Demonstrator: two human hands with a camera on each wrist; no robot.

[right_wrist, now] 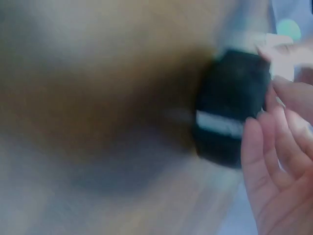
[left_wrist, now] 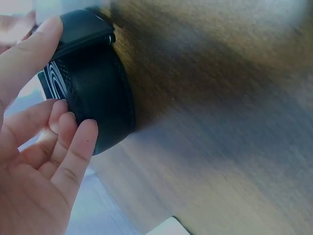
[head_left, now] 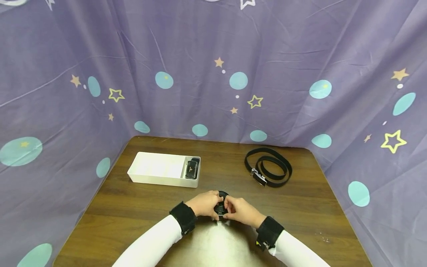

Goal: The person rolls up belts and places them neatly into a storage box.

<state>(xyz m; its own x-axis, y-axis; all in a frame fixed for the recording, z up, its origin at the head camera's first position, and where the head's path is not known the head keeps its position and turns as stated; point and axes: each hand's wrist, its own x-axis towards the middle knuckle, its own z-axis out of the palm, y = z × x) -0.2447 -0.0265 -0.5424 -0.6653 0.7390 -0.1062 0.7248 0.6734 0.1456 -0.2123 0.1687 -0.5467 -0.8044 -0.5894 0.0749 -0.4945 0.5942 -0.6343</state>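
Note:
A tightly rolled black belt [head_left: 220, 208] stands on its edge on the table between both hands, its coils showing from above. My left hand [head_left: 205, 204] grips its left side, thumb near the glossy buckle [left_wrist: 83, 32] and fingertips against the coils. From the right, my right hand [head_left: 243, 212] holds the roll at its edge with thumb and fingers. A pale silvery band [right_wrist: 218, 123] crosses the dark roll in the blurred right wrist view.
At the back left of the wooden table [head_left: 227, 167] lies a white divided box [head_left: 163, 180], a black rolled item [head_left: 191, 169] in its right compartment. Another black belt [head_left: 289, 168] lies loosely coiled at the back right, its silver buckle [head_left: 258, 178] facing front. A patterned purple curtain [head_left: 200, 104] encloses the table.

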